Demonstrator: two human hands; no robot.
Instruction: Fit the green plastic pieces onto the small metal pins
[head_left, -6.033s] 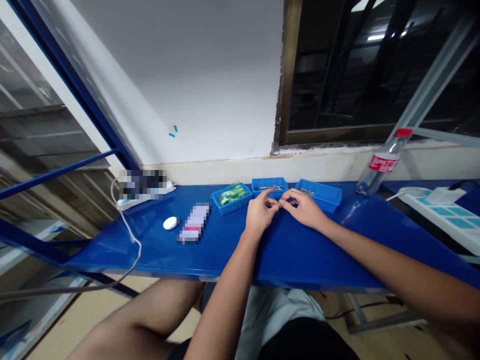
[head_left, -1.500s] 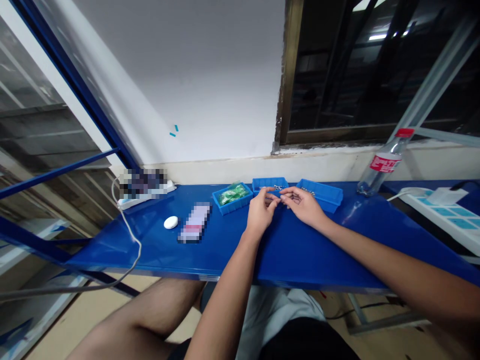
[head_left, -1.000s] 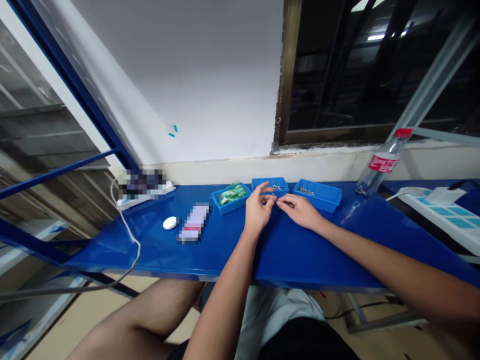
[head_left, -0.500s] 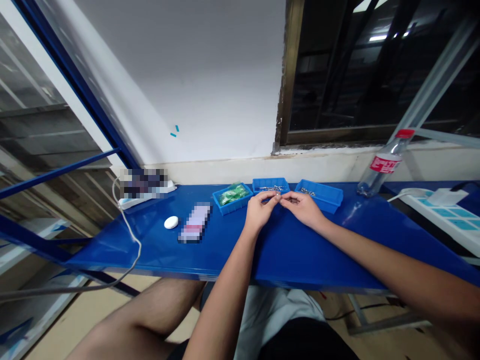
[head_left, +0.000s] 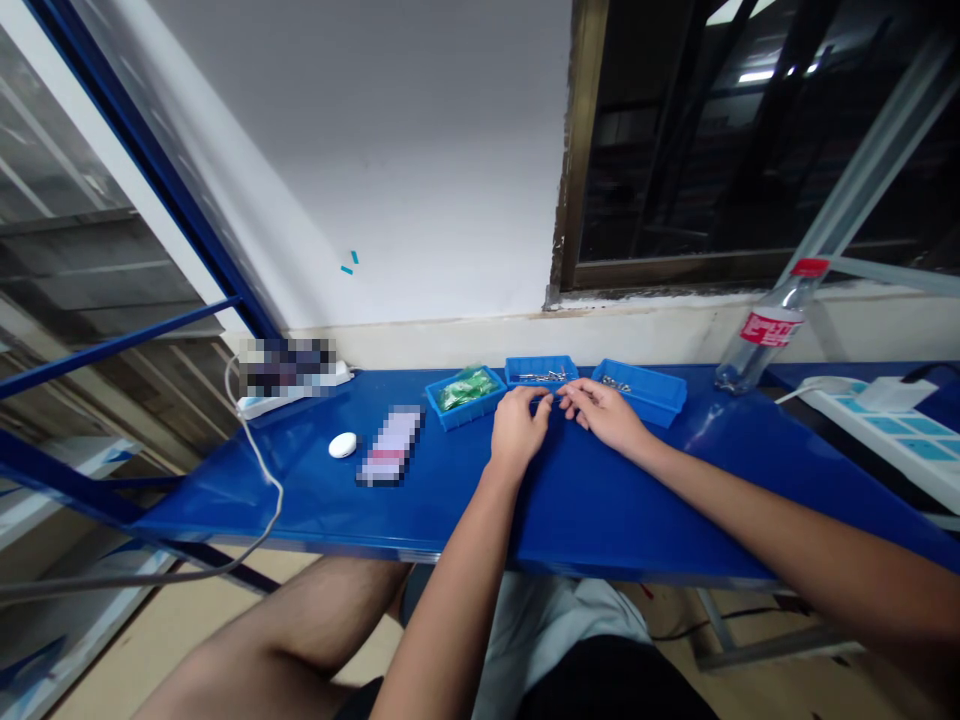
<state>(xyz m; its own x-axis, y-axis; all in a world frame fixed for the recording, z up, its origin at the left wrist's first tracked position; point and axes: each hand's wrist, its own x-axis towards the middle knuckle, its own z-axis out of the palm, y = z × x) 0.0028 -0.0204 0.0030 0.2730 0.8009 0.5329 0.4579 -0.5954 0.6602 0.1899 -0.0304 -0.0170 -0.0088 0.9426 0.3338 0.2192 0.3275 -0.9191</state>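
Note:
My left hand (head_left: 519, 425) is over the blue tabletop with its thumb and fingers curled together. Facing it, my right hand (head_left: 606, 415) has its fingers bent in a pinch. A thin, faint thing shows between the two sets of fingertips, too small to name. Just behind the hands is a middle blue bin (head_left: 525, 364) of thin metal pins or screws (head_left: 544, 377). Behind my right hand a right blue bin (head_left: 660, 392) has small metal parts (head_left: 616, 384) at one end. To the left, another blue bin (head_left: 454, 420) holds green plastic bags (head_left: 469, 388).
On the blue table (head_left: 300, 510) a blurred-out phone (head_left: 391, 445) lies near a white oval case (head_left: 343, 445). A bottle with a red cap (head_left: 765, 330) stands at the back right, close to a white power strip (head_left: 885, 415). A grey cable (head_left: 262, 465) hangs over the left side.
The fingertips of my two hands, touching before, are now slightly apart. My right hand has turned a little, and my left fingers have dipped. The bins and other things have stayed put.

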